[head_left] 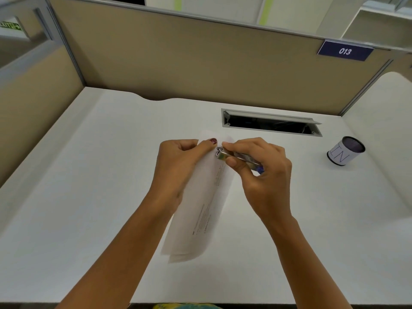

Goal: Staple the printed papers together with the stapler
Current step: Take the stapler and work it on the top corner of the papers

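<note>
Stapler meeting the top corner of the papers

A white desk is filling most of the view, boxed in by tan fabric partitions with grey metal trim. A grey cable slot is lying open in the desk near the back wall. Pale shelving is showing beyond the partition at the upper right.

A dark blue plate on the partition's top edge is reading "013". A small cup is standing well apart on the right of the desk, its white wrap carrying large letters that look like "IN". A green sign at the far left is too blurred to read.

The printed papers are being held tilted above the middle of the desk; their lines of print are too small to make out. The left hand is pinching their upper edge, thumb on top. The right hand is grasping the silver stapler, fingers curled round it, with its front end sitting at the papers' top corner, just beside the left thumb
</note>
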